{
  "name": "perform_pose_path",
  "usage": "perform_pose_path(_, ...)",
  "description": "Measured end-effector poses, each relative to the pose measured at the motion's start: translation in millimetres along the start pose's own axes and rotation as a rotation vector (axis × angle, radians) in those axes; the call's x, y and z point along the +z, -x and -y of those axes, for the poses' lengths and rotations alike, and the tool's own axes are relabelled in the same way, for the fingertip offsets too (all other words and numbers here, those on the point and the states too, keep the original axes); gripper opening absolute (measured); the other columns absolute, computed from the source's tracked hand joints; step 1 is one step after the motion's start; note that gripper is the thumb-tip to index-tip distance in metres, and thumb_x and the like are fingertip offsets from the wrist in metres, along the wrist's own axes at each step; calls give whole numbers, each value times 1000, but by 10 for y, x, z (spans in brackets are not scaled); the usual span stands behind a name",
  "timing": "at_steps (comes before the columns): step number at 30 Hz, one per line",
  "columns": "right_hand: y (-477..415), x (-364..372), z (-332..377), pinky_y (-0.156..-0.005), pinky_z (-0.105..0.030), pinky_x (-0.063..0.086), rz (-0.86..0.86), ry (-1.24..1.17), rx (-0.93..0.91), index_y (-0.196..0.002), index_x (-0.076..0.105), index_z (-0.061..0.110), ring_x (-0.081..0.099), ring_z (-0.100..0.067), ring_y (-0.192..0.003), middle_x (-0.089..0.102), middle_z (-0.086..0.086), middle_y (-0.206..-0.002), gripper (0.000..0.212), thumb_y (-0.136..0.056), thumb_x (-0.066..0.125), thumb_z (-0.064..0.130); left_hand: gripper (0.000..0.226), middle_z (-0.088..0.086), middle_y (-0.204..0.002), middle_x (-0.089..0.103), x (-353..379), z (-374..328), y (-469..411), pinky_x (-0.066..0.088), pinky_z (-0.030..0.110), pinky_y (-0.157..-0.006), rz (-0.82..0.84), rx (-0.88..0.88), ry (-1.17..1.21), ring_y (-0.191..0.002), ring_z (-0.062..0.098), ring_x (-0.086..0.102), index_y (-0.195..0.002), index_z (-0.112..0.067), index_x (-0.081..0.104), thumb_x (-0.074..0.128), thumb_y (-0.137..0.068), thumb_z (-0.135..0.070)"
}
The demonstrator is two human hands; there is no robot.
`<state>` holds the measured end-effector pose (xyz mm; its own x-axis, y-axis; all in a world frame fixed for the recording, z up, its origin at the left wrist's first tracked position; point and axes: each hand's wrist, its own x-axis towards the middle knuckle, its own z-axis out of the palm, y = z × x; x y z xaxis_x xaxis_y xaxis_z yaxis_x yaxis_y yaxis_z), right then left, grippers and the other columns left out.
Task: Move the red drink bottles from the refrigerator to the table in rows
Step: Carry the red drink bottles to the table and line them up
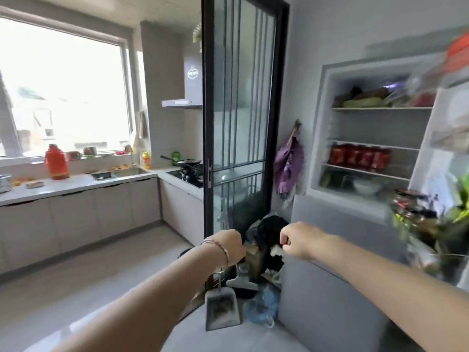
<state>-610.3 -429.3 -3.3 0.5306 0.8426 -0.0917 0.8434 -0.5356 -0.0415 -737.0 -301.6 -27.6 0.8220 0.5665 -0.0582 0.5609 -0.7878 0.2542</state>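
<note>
Both arms reach out in front, and the open refrigerator (320, 128) stands off to the right. There are the red drink bottles (359, 156), packed side by side in a row on the middle wire shelf. Motion blur keeps me from counting them. Above them, the top shelf carries greens and bagged food; below them, a pale bowl (364, 187) sits on the lowest shelf. The refrigerator door (431, 138) swings out at the far right, and its racks are smeared by blur.

Now the hands: the left hand (229, 246) is curled into a fist with its back to the camera, a thin bracelet (220, 246) on the wrist, and nothing shows in its grip. The right hand (297, 241) is balled up too, thumb tucked against the fingers, and it carries nothing. Both hover well below the bottle shelf and well apart from it, over a heap of clutter on the floor. A grey dustpan (222, 311) lies there under the left wrist.

Straight ahead stands a black-framed sliding glass door (238, 110), with a purple cloth (289, 166) hanging on the wall beside the refrigerator. Over to the left is the kitchen: a bright window (63, 92), a red thermos (56, 162) upright on the white tabletop (76, 186), a sink (121, 172) further along, and a dark wok (189, 162) on the hob.
</note>
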Motion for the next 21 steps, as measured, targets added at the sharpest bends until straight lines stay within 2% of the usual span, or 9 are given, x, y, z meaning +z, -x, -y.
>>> perform_pose_path(1,-111,-87,-210,-89,-36,50,-18,-7,39,-113,61,18,59,-27,-107,61,-4,-119,27,-91,47,18,32,12,-107,64,-65,-144,-233,47,32,-81,3,40,-35,-102,29,60,-102,-4,64,42,-94,-28)
perform_pose_path(4,-430,-315,-769,-89,-37,49,-71,-12,138,-114,61,15,60,-27,-105,61,-6,-119,28,-91,46,14,34,9,-84,59,-233,-540,-942,45,31,-72,-2,129,-87,-86,29,59,-73,-9,55,41,-95,-31)
perform_pose_path(5,-531,-380,-934,-87,-35,49,-92,-5,171,-114,62,16,60,-27,-105,61,-6,-119,28,-91,46,14,36,10,-84,61,-279,-664,-1157,45,32,-72,-10,162,-98,-85,30,59,-73,-8,57,41,-95,-31)
perform_pose_path(8,-890,-506,-1392,-84,-31,47,-138,26,264,-113,62,19,59,-27,-106,61,-5,-119,28,-90,48,18,38,13,-105,64,-350,-990,-1803,47,33,-79,-23,249,-131,-101,31,60,-101,0,62,39,-96,-30)
perform_pose_path(14,-1767,-678,-2206,-75,-28,43,-197,39,460,-108,66,15,62,-29,-102,64,-6,-114,26,-89,48,16,29,9,-106,64,-390,-1474,-3314,51,36,-86,-88,405,-129,-100,29,61,-99,-7,62,43,-91,-26)
perform_pose_path(21,-2616,-928,-3150,-80,-34,51,-283,-11,673,-100,66,13,62,-27,-96,66,-5,-105,22,-89,47,15,27,5,-107,65,-494,-2105,-4738,52,35,-83,-160,525,-27,-97,27,64,-105,-13,61,38,-91,-19)
